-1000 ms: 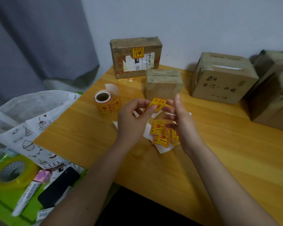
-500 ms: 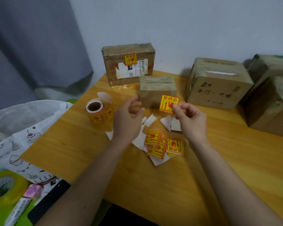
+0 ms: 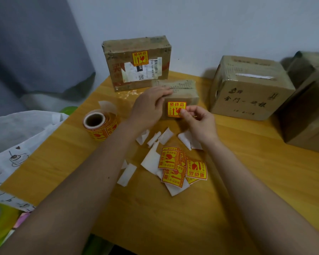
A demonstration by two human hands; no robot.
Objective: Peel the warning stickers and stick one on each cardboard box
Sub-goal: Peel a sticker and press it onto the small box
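The right hand pinches the right edge of a yellow warning sticker between thumb and fingertips and lays it on the front face of the small box. The left hand steadies this box; its fingers lie fairly straight over the top left corner, so it presses and does not grip. The step in hand is the sticking of a sticker on the second box. It looks placed but not yet rubbed flat, so the next move, I think, needs the right hand to let go and press the sticker smooth.

Behind stands a flat box that already carries a sticker beside its old shipping label. To the right a larger box with black writing shows no sticker, and also the boxes at the far right edge show none. On the wooden table, near the person, lies a pile of cut stickers among white backing scraps. The sticker roll lies to the left, well apart from the boxes.
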